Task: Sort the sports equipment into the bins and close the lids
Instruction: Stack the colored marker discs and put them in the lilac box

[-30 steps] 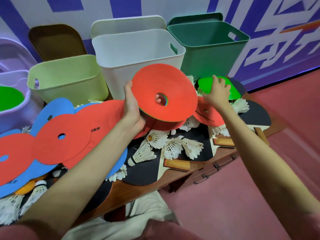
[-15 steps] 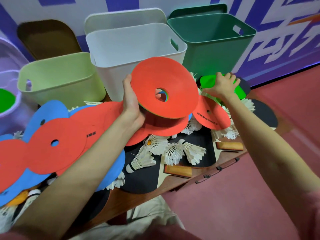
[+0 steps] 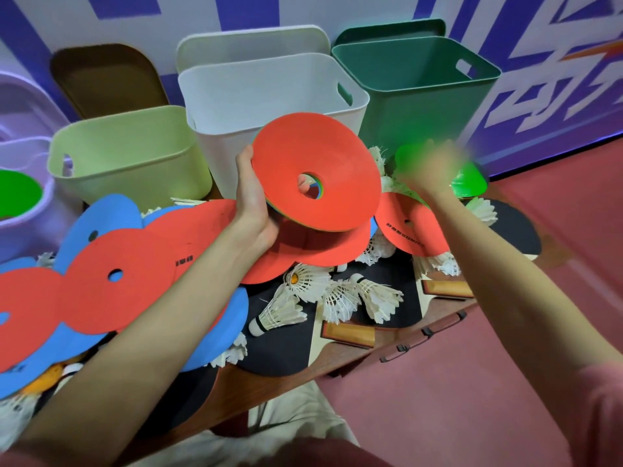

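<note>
My left hand (image 3: pixel 251 193) grips a tilted stack of flat ring discs with a red disc (image 3: pixel 317 173) on top, held above the table in front of the white bin (image 3: pixel 269 96). My right hand (image 3: pixel 435 166) is blurred by motion and holds a green disc (image 3: pixel 468 180) in front of the dark green bin (image 3: pixel 414 89). More red and blue discs (image 3: pixel 114 281) overlap across the left of the table. White shuttlecocks (image 3: pixel 337 294) and black table tennis paddles (image 3: pixel 279 348) lie below the stack.
A light green bin (image 3: pixel 128 153) stands left of the white one, and a purple bin (image 3: pixel 20 224) at the far left holds a green disc (image 3: pixel 17 193). Lids lean on the wall behind: brown (image 3: pixel 104 79), white (image 3: pixel 253 42), dark green (image 3: pixel 387 28). Red floor lies right.
My right hand closed on the green disc and is lifting it, now blurred. My left hand keeps the red-topped stack, only slightly shifted.
</note>
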### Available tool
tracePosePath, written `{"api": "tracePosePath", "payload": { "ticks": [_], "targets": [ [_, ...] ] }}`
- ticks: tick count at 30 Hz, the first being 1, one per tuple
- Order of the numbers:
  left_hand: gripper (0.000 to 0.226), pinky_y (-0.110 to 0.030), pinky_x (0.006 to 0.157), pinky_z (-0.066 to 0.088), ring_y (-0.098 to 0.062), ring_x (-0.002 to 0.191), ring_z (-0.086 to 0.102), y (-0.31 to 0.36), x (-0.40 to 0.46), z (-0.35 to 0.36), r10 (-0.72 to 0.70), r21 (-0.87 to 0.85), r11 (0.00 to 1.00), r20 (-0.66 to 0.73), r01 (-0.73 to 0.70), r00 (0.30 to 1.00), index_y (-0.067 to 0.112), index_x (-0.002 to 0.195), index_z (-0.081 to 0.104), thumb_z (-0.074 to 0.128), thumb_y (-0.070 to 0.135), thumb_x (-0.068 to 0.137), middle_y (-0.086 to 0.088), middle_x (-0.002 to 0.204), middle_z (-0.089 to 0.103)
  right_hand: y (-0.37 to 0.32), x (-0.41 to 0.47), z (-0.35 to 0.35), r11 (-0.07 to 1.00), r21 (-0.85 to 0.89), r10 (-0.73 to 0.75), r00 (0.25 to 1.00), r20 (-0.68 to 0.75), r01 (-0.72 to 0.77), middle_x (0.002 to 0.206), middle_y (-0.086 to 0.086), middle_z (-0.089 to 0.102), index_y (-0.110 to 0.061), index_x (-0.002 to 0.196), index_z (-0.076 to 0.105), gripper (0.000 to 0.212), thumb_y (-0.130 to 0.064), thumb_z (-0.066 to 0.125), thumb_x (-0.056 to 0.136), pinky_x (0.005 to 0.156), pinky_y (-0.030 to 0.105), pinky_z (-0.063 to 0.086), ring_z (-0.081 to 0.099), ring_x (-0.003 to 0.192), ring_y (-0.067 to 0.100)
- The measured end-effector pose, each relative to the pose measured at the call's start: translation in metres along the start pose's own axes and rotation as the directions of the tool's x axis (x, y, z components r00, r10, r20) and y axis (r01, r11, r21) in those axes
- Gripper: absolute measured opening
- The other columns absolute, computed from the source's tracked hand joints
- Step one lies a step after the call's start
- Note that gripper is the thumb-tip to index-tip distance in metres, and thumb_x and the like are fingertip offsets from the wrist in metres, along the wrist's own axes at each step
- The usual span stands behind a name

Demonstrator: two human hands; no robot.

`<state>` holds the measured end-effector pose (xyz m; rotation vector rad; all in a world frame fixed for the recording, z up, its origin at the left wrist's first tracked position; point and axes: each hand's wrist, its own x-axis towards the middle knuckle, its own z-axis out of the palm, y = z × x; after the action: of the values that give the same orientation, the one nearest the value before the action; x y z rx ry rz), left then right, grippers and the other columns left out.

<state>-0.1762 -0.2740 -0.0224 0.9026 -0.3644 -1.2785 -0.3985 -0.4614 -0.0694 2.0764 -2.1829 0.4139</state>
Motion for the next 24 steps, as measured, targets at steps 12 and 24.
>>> {"api": "tracePosePath", "payload": {
  "ticks": [12, 24],
  "targets": [
    [0.053, -0.042, 0.094, 0.049, -0.026, 0.103, 0.065, 0.023, -0.044, -0.047, 0.176, 0.032, 0.984, -0.227, -0.173, 0.958, 0.017, 0.124, 0.062, 0.035, 0.053, 0.095, -0.007, 0.116, 0.069, -0.058, -0.154, -0.078, 0.735, 0.597, -0.094, 0.92, -0.381, 0.322, 0.121, 0.012, 0.049, -0.016, 0.124, 0.055, 0.071, -0.054, 0.062, 0.065, 0.1, 0.042, 0.029, 0.045, 0.116, 0.028],
    [0.04, -0.024, 0.074, 0.056, -0.006, 0.078, 0.068, 0.08, -0.104, -0.133, 0.375, 0.139, 0.924, -0.51, -0.357, 0.774, 0.019, 0.093, 0.063, 0.034, 0.046, 0.101, -0.001, 0.112, 0.069, -0.175, -0.232, -0.164, 0.094, 0.986, -0.527, 0.847, -0.068, 0.138, 0.094, -0.005, 0.067, -0.022, 0.097, 0.066, 0.031, -0.043, 0.043, 0.094, 0.082, 0.022, 0.045, 0.059, 0.088, 0.005]
  ]
}}
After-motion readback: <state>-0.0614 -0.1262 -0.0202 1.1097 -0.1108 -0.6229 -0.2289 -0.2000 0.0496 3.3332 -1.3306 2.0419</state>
